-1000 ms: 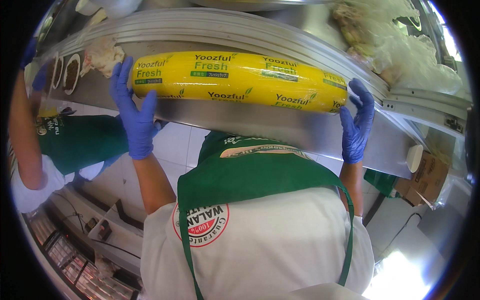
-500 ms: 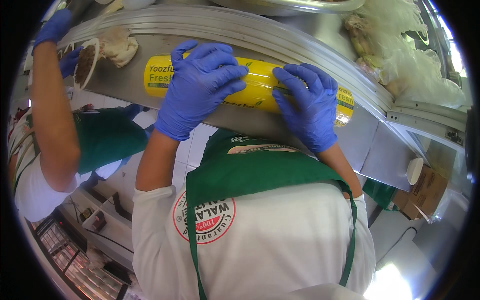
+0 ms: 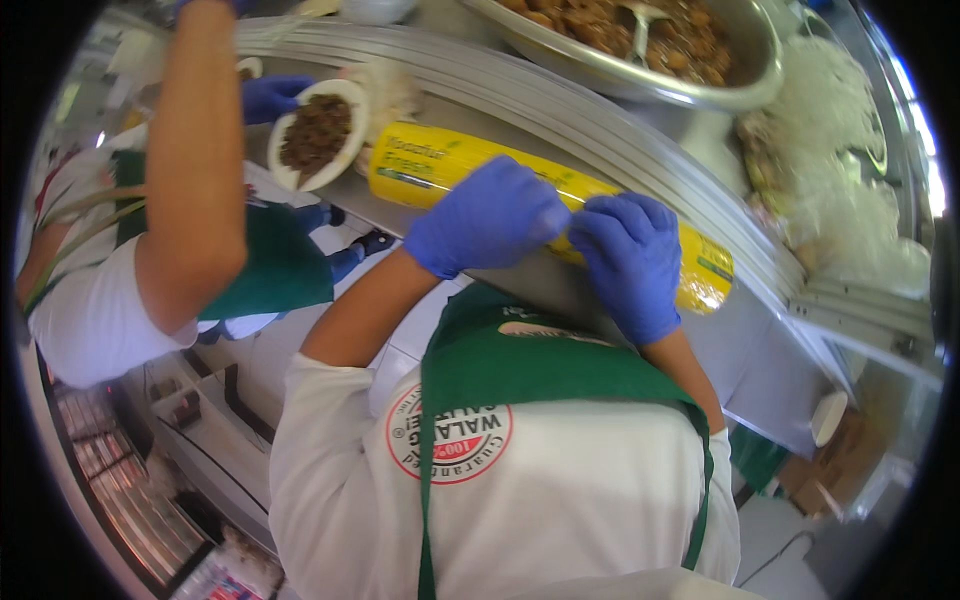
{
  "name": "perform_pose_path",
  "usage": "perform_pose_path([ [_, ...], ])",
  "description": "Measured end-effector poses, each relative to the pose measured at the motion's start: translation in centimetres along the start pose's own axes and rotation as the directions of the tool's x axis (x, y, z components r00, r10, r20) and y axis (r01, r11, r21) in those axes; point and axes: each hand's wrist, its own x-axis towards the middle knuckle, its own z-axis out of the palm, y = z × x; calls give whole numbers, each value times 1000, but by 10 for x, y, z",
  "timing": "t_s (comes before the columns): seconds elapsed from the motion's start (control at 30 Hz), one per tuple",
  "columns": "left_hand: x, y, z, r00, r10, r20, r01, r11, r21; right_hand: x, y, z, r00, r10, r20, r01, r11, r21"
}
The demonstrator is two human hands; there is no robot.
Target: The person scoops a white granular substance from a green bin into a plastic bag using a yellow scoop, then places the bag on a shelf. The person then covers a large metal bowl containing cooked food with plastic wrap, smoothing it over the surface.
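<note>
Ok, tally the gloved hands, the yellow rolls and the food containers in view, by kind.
Blue-gloved hands: 3 (left hand, right hand, a co-worker's hand)
Yellow roll: 1
Small white bowl of dark food: 1
Large metal bowl: 1
Total: 6

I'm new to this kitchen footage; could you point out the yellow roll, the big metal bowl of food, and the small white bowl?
yellow roll [image 3: 440, 165], head view, left bare stretch.
big metal bowl [image 3: 745, 85], head view, right rim.
small white bowl [image 3: 283, 172], head view, lower rim.
</note>
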Motion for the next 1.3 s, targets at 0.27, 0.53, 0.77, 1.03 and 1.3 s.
perform_pose_path([
  [0.27,8,-38,3,995,-96,-5,96,995,-40,-14,23,9,970,3,245,59,968,-246],
  [0.53,-2,-49,18,981,-193,-14,191,979,-69,-33,65,-18,994,-88,71,104,956,-275],
  [0.77,-6,-80,2,986,-115,118,116,993,-4,-90,113,-12,998,-3,63,23,951,-309],
  [1.03,-14,-72,-1,983,-175,58,184,928,-323,-66,100,-30,984,-115,139,140,973,-185],
  [1.3,-15,-67,-8,974,-202,106,203,979,-4,-90,118,-31,963,-268,2,254,909,-329],
])
